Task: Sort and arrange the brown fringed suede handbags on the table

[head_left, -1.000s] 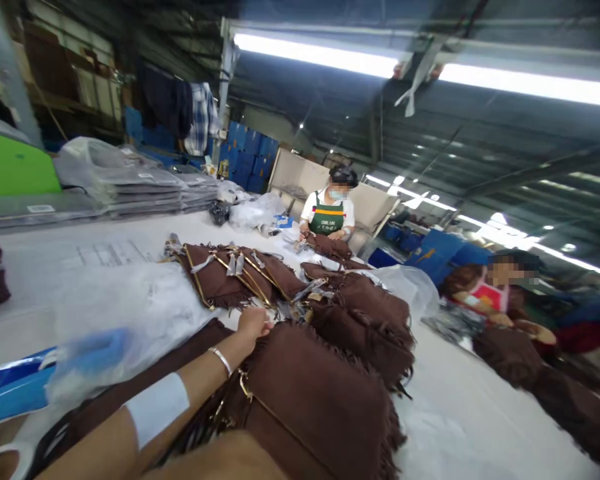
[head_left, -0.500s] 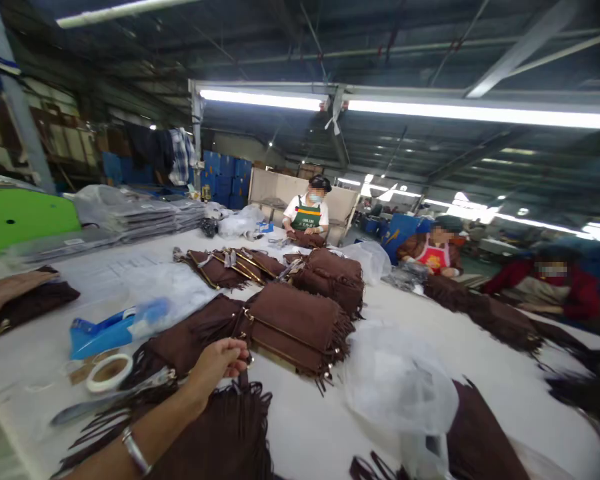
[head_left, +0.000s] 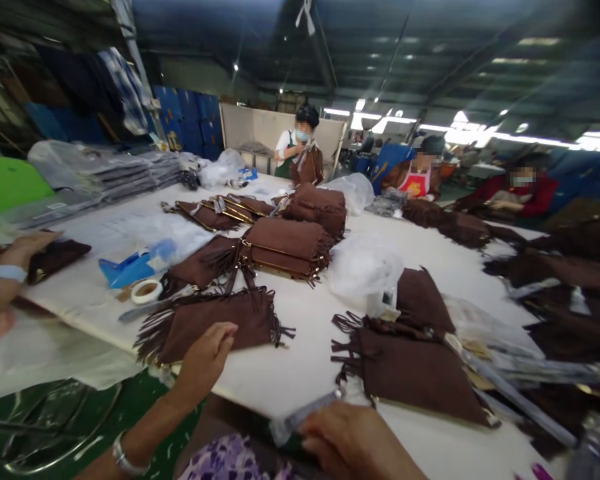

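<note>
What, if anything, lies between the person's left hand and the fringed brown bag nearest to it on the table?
Nothing visible does. The left hand already rests on the near edge of the fringed brown bag, fingers spread, with only bare white table beside it.

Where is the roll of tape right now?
In the head view, the roll of tape lies left on the white table, between the blue dispenser and the fringed brown bag.

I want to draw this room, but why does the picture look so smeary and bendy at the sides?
Head view: the right edge is streaked with motion blur, smearing the brown bags there; the near fringed bag by the left hand is clearer; the right hand at the bottom is soft; ceiling lights glare white; the table edge curves from the wide lens.
</note>
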`<state>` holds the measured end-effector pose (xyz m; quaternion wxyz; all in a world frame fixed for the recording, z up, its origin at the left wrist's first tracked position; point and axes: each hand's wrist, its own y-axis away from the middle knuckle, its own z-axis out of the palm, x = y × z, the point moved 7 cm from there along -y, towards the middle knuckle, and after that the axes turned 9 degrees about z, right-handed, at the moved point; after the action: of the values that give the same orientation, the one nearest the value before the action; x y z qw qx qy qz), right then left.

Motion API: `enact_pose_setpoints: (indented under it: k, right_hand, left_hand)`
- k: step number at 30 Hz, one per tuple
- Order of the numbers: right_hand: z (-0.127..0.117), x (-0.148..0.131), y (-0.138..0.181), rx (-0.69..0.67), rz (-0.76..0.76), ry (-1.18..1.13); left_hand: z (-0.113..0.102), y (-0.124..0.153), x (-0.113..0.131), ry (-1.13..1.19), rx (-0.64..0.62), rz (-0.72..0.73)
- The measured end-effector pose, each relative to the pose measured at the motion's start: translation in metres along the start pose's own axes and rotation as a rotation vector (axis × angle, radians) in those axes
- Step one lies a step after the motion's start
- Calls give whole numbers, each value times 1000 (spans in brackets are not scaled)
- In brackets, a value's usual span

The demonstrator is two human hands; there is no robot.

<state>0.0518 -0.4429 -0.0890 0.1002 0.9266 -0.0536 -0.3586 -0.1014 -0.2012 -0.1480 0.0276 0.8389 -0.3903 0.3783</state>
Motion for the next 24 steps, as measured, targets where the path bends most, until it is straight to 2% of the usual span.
enact_pose_setpoints:
  k: [4, 7, 10, 14, 20, 22, 24]
  right_hand:
    - [12, 93, -5, 177, 214, 181]
    - [22, 150, -4, 360, 164, 415]
    - [32, 184, -3, 473, 98, 615]
    - [38, 206, 7, 450, 102, 642]
    - [29, 238, 33, 428, 179, 570]
    - [20, 233, 24, 355, 184, 512]
    - [11, 210, -3, 247, 187, 409]
  left_hand:
    - [-16, 22, -20, -400, 136, 183]
    - [-18, 25, -38, -625, 101, 259]
    - [-2, 22, -55, -720, -11, 277]
    - [28, 22, -64, -746, -96, 252]
    - [52, 30, -45, -694, -203, 273]
    - [54, 29, -41, -659, -209, 261]
    - [55, 29, -37, -617, -215, 255]
